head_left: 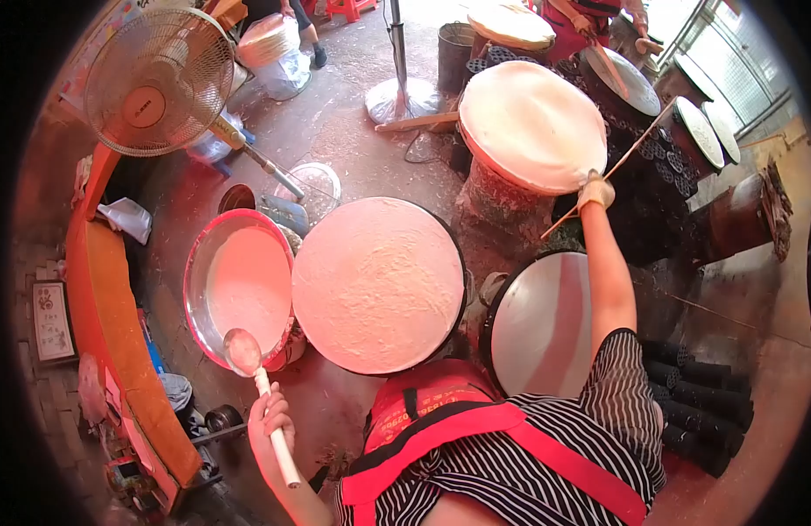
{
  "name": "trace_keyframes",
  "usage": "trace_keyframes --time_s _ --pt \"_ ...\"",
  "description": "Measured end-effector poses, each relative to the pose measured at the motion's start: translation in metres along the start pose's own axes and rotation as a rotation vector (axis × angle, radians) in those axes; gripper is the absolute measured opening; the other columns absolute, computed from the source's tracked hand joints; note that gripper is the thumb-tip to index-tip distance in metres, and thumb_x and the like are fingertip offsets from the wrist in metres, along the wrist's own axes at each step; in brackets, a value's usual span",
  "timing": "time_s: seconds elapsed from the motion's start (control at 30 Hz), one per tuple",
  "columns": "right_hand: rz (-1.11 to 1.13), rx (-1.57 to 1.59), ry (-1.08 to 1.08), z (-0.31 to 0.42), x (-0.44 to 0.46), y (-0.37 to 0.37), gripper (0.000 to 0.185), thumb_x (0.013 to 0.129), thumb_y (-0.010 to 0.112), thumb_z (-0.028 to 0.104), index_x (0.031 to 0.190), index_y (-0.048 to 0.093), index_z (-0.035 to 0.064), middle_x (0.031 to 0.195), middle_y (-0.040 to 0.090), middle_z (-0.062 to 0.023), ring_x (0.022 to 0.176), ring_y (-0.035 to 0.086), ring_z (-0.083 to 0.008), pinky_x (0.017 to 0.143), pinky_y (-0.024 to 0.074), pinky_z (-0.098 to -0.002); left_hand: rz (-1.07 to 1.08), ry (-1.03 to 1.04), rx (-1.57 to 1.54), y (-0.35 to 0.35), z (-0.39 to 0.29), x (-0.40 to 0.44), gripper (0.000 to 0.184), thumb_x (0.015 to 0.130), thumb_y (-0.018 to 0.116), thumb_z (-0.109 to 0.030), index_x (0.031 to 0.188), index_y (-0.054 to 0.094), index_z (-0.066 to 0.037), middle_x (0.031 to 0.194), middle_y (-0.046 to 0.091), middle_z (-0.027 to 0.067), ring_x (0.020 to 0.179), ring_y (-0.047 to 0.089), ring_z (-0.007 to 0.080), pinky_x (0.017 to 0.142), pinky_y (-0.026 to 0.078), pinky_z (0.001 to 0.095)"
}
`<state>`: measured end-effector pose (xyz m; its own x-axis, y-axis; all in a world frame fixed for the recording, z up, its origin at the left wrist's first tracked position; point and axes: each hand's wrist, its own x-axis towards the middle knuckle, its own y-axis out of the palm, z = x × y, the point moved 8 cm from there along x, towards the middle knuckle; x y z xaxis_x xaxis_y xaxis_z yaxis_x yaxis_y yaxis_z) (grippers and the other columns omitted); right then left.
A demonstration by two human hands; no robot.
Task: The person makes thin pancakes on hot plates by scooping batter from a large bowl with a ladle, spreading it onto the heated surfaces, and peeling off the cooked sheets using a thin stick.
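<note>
I see my left hand (pixel 272 422) wrapped around a ladle (pixel 242 351), its bowl above the near rim of the batter basin (pixel 197 302). My right hand (pixel 595 191) is closed on a thin stick (pixel 637 143) at the pancake stack's (pixel 532 123) edge. A pale pancake (pixel 379 285) lies between basin and grey griddle (pixel 541 326).

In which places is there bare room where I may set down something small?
The floor is open between the pole's base and the batter sheet. The uncovered griddle below the right hand has a bare top, though it may be hot. Crowded: the basin nearly meets the batter sheet; dark cylinders lie beside the uncovered griddle.
</note>
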<state>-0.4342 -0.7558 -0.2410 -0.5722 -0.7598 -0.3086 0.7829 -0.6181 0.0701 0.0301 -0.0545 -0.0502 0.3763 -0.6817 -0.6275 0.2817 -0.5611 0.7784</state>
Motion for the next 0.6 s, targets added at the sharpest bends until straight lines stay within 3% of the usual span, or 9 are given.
trace_keyframes --time_s 0.07,0.1,0.17,0.3,0.37,0.43,0.47,0.57,0.6 --pt "-0.098 0.028 -0.038 0.002 -0.066 -0.014 0.017 0.082 0.074 0.009 0.087 0.066 -0.0048 0.069 0.064 -0.0118 0.053 0.06 -0.0204 0.049 0.047 -0.0322 -0.043 0.057 -0.072 0.008 -0.011 -0.029 0.032 0.101 0.039 -0.008 0.125 0.037 0.014 0.076 0.037 0.004 0.06 0.038 0.01 0.043 0.037 0.0216" --pt "-0.09 0.004 -0.176 0.078 -0.006 -0.014 0.017 0.082 0.074 0.009 0.087 0.066 -0.0048 0.069 0.064 -0.0118 0.053 0.06 -0.0204 0.049 0.047 -0.0322 -0.02 -0.028 -0.182 -0.013 0.038 0.012 0.032 0.101 0.039 -0.008 0.125 0.037 0.014 0.076 0.037 0.004 0.06 0.038 0.01 0.043 0.037 0.0216" --pt "-0.123 -0.199 -0.247 0.069 0.015 0.007 0.018 0.082 0.075 0.012 0.085 0.067 -0.0032 0.07 0.065 -0.0109 0.056 0.061 -0.0203 0.051 0.0472 -0.0338 -0.034 0.025 -0.133 -0.008 0.015 0.012 0.032 0.102 0.037 -0.008 0.125 0.037 0.014 0.076 0.037 0.0037 0.06 0.038 0.0097 0.043 0.037 0.0214" --pt "-0.288 -0.691 -0.492 0.115 -0.073 -0.02 0.046 0.088 0.067 0.043 0.1 0.07 -0.0018 0.084 0.071 -0.0145 0.067 0.068 -0.028 0.06 0.0527 -0.0372 -0.055 0.041 -0.147 -0.001 -0.031 -0.001 0.031 0.102 0.036 -0.009 0.122 0.037 0.014 0.078 0.039 0.0059 0.057 0.039 0.0103 0.039 0.036 0.0204" --pt "-0.285 -0.788 -0.754 0.106 -0.061 -0.028 0.045 0.092 0.06 0.045 0.109 0.07 0.0055 0.072 0.065 -0.0072 0.052 0.06 -0.0232 0.048 0.0476 -0.0353 -0.003 -0.02 -0.173 -0.011 -0.062 0.008 0.033 0.103 0.036 -0.011 0.124 0.037 0.014 0.078 0.039 0.0052 0.057 0.038 0.0098 0.039 0.036 0.02" --pt "0.38 -0.068 -0.182 0.055 -0.113 -0.033 0.038 0.095 0.058 0.038 0.121 0.066 0.0114 0.06 0.05 0.002 0.04 0.044 -0.0112 0.039 0.0348 -0.0271 -0.004 -0.024 -0.131 -0.032 -0.113 0.02 0.036 0.105 0.036 -0.018 0.127 0.038 0.011 0.077 0.038 0.0032 0.055 0.037 0.0081 0.04 0.034 0.0187" --pt "0.374 -0.226 -0.178 0.059 -0.209 -0.031 0.036 0.097 0.057 0.034 0.126 0.063 0.014 0.057 0.04 0.0064 0.039 0.031 -0.0038 0.037 0.0232 -0.0213 -0.01 -0.001 -0.006 -0.051 -0.146 0.035 0.035 0.105 0.039 -0.021 0.126 0.043 0.008 0.077 0.042 0.0025 0.052 0.038 0.0071 0.041 0.034 0.0177" --pt "0.725 -0.487 -0.022 -0.027 -0.374 -0.05 0.041 0.098 0.054 0.042 0.118 0.065 0.0084 0.054 0.039 0.0068 0.04 0.031 -0.0037 0.036 0.0235 -0.0212 -0.53 0.542 0.987 -0.118 -0.281 0.087 0.034 0.102 0.047 -0.018 0.135 0.051 -0.009 0.084 0.059 0.0017 0.049 0.048 0.0069 0.041 0.037 0.0218" --pt "0.778 -0.534 0.15 -0.075 -0.423 -0.062 0.043 0.099 0.051 0.043 0.12 0.064 0.0081 0.052 0.04 0.006 0.039 0.031 -0.0045 0.036 0.0233 -0.0215 -0.609 0.64 1.434 -0.123 -0.325 0.109 0.032 0.099 0.054 -0.023 0.128 0.057 -0.01 0.09 0.059 0.0079 0.063 0.059 0.0154 0.053 0.048 0.0289"
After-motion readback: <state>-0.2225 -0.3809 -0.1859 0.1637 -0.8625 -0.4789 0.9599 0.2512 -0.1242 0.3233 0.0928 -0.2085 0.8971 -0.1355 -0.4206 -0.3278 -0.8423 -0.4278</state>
